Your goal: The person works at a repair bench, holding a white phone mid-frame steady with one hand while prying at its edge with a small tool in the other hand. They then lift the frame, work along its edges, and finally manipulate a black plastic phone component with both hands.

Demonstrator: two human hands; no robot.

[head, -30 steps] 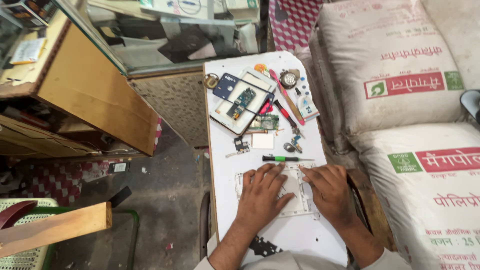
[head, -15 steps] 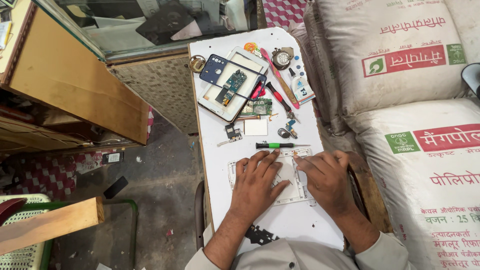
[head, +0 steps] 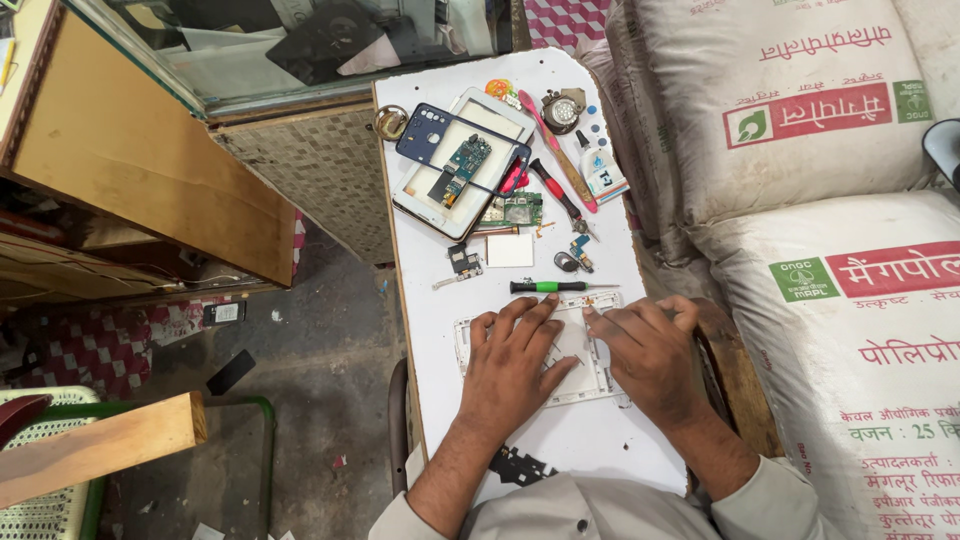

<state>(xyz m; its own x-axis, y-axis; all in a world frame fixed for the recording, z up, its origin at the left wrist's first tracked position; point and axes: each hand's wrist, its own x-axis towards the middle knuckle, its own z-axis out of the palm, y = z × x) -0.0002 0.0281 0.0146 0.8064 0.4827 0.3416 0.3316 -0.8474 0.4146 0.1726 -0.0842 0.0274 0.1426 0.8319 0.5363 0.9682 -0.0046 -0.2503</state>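
Observation:
Both my hands press flat on a white tablet frame [head: 470,330] lying on the small white table [head: 420,270]. My left hand [head: 515,365] covers the frame's left half, fingers spread. My right hand [head: 650,355] lies on its right half, fingers pointing toward the middle. Just beyond my fingertips lies a green-and-black screwdriver [head: 550,286].
Farther up the table sit a white tablet shell with a dark blue phone cover [head: 428,130], green circuit boards [head: 512,210], red-handled tools [head: 555,195], a small glue bottle [head: 597,165] and loose parts. Large white sacks [head: 800,100] crowd the right. A wooden counter [head: 130,160] stands left.
The view has shifted a little, so the table sits slightly lower and more central. My hands stay pressed on the white frame, with only small finger movement.

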